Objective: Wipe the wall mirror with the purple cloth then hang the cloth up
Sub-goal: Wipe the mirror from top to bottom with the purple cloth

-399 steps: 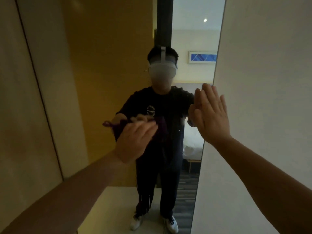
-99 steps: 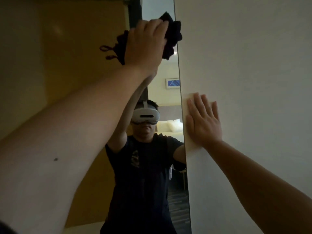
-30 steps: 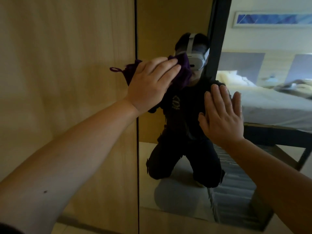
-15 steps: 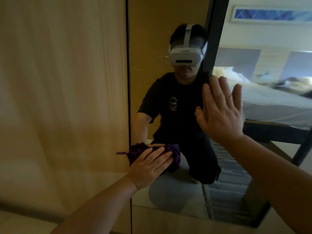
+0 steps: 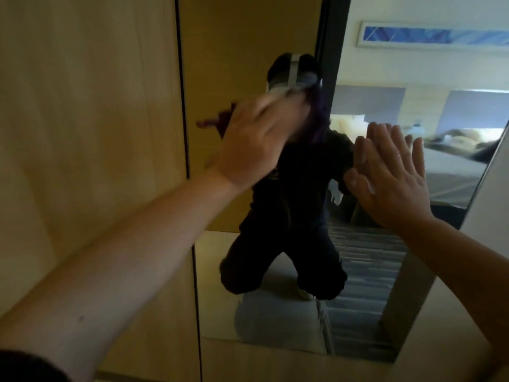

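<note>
While your left hand (image 5: 256,142) presses the purple cloth (image 5: 316,119) against the wall mirror (image 5: 366,271), motion blurs both, so how your fingers curl over the fabric cannot be told exactly; they lie over the bunched cloth and hold it to the glass. The cloth sits in the upper part of the mirror, near its left edge, and a thin loop of it trails out to the left across the seam onto the wooden panel (image 5: 88,133). Your right hand (image 5: 391,177) is spread flat, fingers together and pointing up, palm toward the glass close to the mirror's right edge; it holds nothing. A ring shows on one finger. In the mirror you see your own reflection kneeling in dark clothes, with a bed (image 5: 440,161) and a framed picture (image 5: 432,35) behind it. A pale wall (image 5: 493,216) borders the mirror on the right, and the mirror's bottom edge runs just above the lower edge of the view.
</note>
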`<control>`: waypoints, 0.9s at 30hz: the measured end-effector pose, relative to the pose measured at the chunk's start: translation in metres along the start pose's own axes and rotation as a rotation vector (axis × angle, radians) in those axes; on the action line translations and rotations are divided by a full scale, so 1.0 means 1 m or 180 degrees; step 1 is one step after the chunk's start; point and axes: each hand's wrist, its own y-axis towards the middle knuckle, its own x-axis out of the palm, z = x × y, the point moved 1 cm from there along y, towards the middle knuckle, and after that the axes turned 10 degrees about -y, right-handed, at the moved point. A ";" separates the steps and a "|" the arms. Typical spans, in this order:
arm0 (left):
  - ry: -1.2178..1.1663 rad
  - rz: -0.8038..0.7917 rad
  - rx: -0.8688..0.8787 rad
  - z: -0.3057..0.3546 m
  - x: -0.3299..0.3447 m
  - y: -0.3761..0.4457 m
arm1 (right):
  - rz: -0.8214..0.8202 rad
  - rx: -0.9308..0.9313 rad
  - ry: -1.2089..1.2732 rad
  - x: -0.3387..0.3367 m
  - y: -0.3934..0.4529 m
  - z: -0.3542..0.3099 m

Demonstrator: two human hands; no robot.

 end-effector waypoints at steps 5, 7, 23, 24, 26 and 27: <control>0.0446 -0.0309 0.0017 -0.032 0.029 0.046 | 0.0623 -0.0111 0.0017 0.024 -0.004 0.009; 0.0401 -0.0334 0.0084 -0.015 0.035 0.023 | 0.0848 -0.0146 -0.0001 0.029 -0.005 0.009; -0.0468 -0.1581 -0.0025 0.117 0.030 -0.184 | 0.0244 -0.0016 0.0186 0.002 -0.010 0.022; -0.0556 -0.1599 -0.0013 0.114 0.028 -0.173 | 0.0174 0.0057 0.0174 -0.002 -0.015 0.030; -0.0601 -0.1503 -0.0076 0.106 0.025 -0.142 | -0.0007 0.0223 0.0085 -0.007 -0.025 0.048; -0.0569 -0.1335 -0.0173 0.101 0.024 -0.122 | -0.0127 0.0304 0.0017 -0.007 -0.029 0.058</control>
